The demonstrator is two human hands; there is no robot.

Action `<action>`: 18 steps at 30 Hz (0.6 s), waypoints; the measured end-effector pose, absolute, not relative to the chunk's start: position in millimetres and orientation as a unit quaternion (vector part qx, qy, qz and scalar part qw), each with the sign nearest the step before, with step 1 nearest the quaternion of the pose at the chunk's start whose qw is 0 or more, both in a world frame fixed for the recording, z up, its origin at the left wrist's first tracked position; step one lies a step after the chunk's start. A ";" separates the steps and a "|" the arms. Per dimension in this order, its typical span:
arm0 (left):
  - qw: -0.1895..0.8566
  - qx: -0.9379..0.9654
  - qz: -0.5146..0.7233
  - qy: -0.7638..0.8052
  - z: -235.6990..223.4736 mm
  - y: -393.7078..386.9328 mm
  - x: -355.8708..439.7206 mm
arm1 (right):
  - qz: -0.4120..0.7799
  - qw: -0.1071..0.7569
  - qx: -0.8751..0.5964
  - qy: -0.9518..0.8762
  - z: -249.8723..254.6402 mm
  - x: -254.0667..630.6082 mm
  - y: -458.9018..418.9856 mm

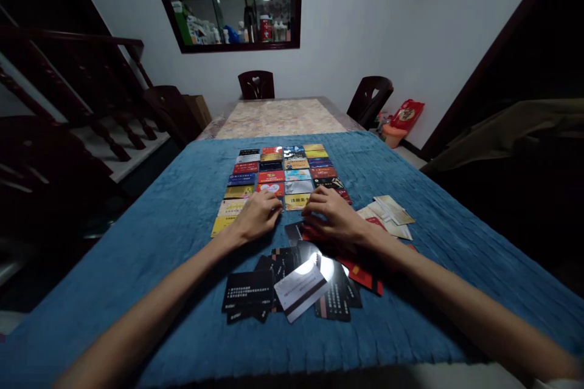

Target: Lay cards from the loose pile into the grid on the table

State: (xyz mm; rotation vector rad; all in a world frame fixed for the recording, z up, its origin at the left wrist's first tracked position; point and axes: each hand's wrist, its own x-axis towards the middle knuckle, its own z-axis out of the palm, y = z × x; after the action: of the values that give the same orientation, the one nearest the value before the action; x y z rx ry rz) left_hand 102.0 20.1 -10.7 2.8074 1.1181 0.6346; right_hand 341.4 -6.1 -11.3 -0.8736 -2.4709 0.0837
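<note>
Blue and covering the near part of the patterned surface (283,117): cloth (150,225). Lying on it in rows, facing both hands: coloured cards (271,175). Spreading nearer in a loose overlapping pile: dark cards (249,289). Curling the left hand (259,216) at the rows' near edge, leaving unclear whether gripping anything. Bending the right hand's (335,216) fingers beside the gold card (296,201), above red cards (365,276), again hiding the grip's state. Resting slantwise atop the dark pile: one silver card (301,285).
</note>
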 end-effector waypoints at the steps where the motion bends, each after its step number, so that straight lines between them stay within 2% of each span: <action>1: 0.028 0.912 0.204 0.355 -11.2 15.6 104.8 | 0.042 0.257 -0.315 -0.913 -11.1 342.0 -11.8; 10: 0.035 0.920 0.209 0.330 -20.7 -16.3 115.8 | 0.139 0.213 -0.231 -0.939 -9.0 335.9 -49.9; 18: 0.050 0.908 0.247 0.336 -28.5 -17.2 107.9 | 0.151 0.168 -0.213 -0.951 -11.0 332.8 -61.6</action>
State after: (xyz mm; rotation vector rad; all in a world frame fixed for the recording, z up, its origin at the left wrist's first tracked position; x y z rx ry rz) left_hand 107.9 -17.2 -28.5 2.7629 1.0228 0.7519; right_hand 332.8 -61.6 -11.0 -0.6050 -2.7042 0.4289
